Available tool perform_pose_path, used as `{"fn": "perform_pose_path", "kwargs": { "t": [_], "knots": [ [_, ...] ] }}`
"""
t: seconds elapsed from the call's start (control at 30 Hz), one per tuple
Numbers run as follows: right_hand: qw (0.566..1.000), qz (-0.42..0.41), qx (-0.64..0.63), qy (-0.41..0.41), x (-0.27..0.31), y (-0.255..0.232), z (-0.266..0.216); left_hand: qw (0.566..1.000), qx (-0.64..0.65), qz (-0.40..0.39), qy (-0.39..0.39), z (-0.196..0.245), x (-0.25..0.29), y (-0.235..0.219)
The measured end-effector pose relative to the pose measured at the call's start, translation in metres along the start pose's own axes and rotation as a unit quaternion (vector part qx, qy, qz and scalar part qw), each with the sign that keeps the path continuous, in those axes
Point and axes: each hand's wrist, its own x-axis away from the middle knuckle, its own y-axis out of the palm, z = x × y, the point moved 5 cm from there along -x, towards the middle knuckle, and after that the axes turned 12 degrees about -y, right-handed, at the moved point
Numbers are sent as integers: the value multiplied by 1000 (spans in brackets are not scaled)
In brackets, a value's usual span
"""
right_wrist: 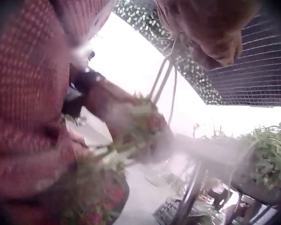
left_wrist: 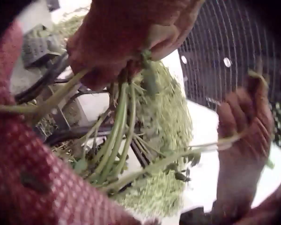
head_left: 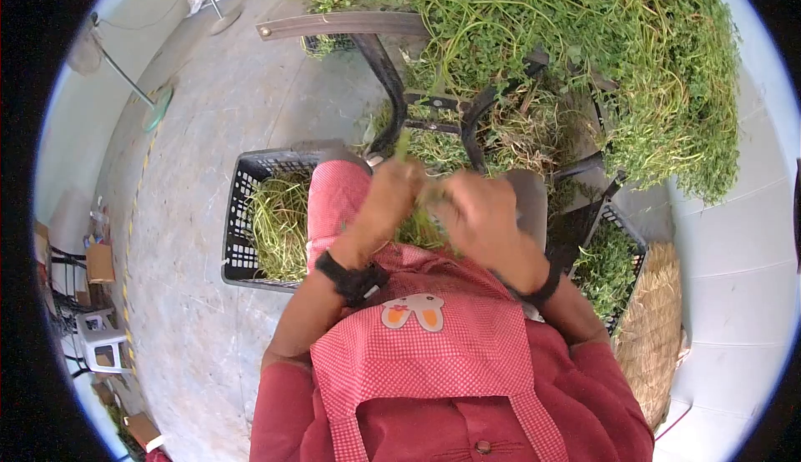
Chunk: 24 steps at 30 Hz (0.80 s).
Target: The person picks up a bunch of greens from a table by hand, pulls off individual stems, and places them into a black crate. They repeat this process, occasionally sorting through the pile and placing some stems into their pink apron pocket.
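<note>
Over the lap of a red checked apron, both hands work on leafy green stems. The left hand grips a small bunch of stems, which hangs below the fingers in the left wrist view. Close beside it, the right hand is blurred in the head view. Seen from the right wrist, thin pale stems run from its curled fingers down toward the left hand and blurred leaves. More greens lie on the lap beneath the hands.
A large heap of greens covers a dark-framed table ahead. Left of the legs stands a black crate holding pale stems; another crate with leafy greens is at the right, beside a straw mat. Table legs stand before the knees.
</note>
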Motion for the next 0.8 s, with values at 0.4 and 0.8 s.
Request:
{"fn": "perform_pose_path", "kwargs": {
  "t": [0.4,0.8],
  "knots": [
    [853,157,-407,286,0,-4,73,935,299,-145,-120,18,24,10],
    [862,195,-377,278,-6,0,88,954,56,-283,-81,56,40,42]
  ]
}}
